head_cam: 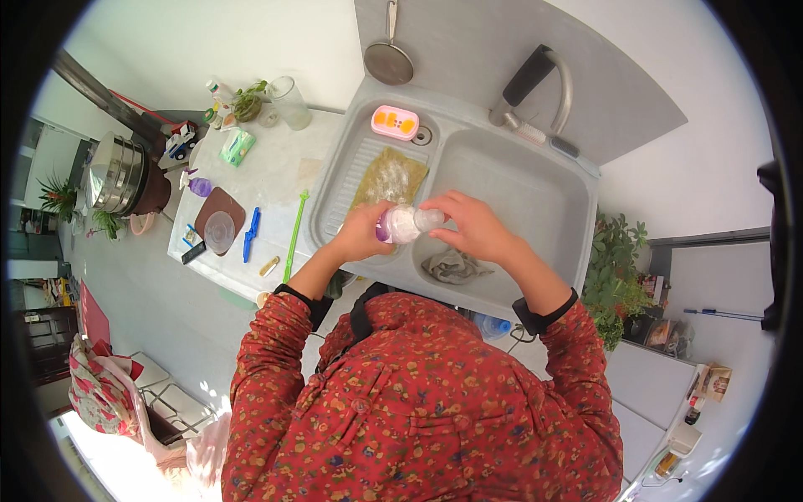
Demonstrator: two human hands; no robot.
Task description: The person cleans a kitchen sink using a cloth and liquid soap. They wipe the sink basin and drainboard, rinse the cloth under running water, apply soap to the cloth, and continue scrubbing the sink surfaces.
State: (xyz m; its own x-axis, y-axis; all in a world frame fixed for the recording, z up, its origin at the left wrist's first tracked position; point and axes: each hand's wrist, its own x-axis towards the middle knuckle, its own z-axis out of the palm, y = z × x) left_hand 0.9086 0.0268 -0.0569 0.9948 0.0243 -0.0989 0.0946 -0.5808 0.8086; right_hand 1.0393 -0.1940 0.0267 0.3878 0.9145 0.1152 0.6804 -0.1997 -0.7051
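Observation:
Over the divider of a grey double sink I hold a small white-and-purple plastic bottle. My left hand wraps around its body. The fingers of my right hand grip the translucent cap at its right end. Beneath the bottle, on the ribbed left section, lies a yellow-green cloth with white powder or foam on it. A pink soap box with orange shapes sits behind the cloth by the small drain. A crumpled grey rag rests at the front of the right basin.
A tall faucet with a brush near its base stands at the back. On the left counter are a green plastic strip, a blue clip-like tool, a brown board and a glass vase. Leafy plants stand right of the sink.

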